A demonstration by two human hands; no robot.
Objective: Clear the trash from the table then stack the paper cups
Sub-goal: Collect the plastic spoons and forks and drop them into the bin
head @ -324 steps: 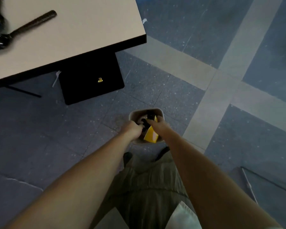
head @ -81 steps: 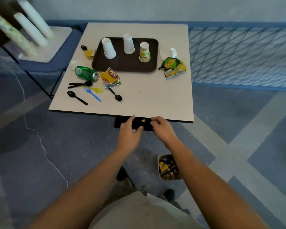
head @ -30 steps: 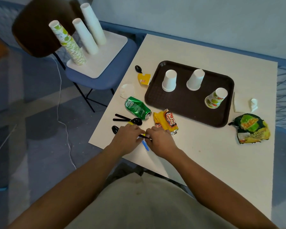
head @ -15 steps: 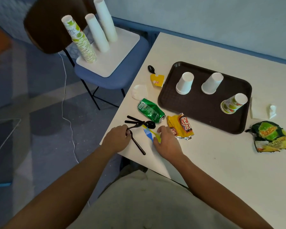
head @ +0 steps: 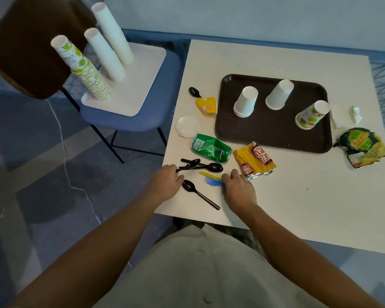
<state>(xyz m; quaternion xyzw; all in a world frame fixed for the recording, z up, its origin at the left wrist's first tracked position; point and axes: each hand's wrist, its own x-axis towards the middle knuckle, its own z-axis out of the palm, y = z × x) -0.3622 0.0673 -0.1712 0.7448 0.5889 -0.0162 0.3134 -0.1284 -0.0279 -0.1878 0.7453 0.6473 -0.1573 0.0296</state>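
Both forearms rise from the bottom of the frame to the near left corner of the table (head: 298, 207). The left hand (head: 166, 183), at the table's left edge, curls its fingers round the handle end of a black utensil (head: 188, 166). Just to its right, the right hand (head: 238, 187) pinches the handle of a blue fork (head: 211, 181) whose tines point left. A yellow utensil (head: 206, 174) lies against the fork's upper side; I cannot tell whether the fingers hold it too. Between the hands a black spoon (head: 198, 193) lies flat, bowl to the upper left.

Just above, a second spoon (head: 210, 167) crosses the held utensil. Higher up lie a crushed can (head: 211, 147) and, to its right, a yellow wrapper (head: 255, 161) at the near rim of the tray (head: 273, 134).

On the tray, right of centre, stand a white cup (head: 246, 104), a second white cup (head: 279, 94) and a printed cup (head: 312, 115), all mouth down and apart. Left of the tray are a white lid (head: 187, 126), a yellow scrap (head: 207, 104) and a third spoon (head: 193, 91). To its right are a napkin (head: 342, 117) and, near the frame's right edge, a chip bag (head: 365, 147).

In the upper left, a chair (head: 131, 121) carries a white board (head: 129, 94) with a printed stack (head: 82, 67), a white stack (head: 105, 54) and a far stack (head: 113, 34) of cups.
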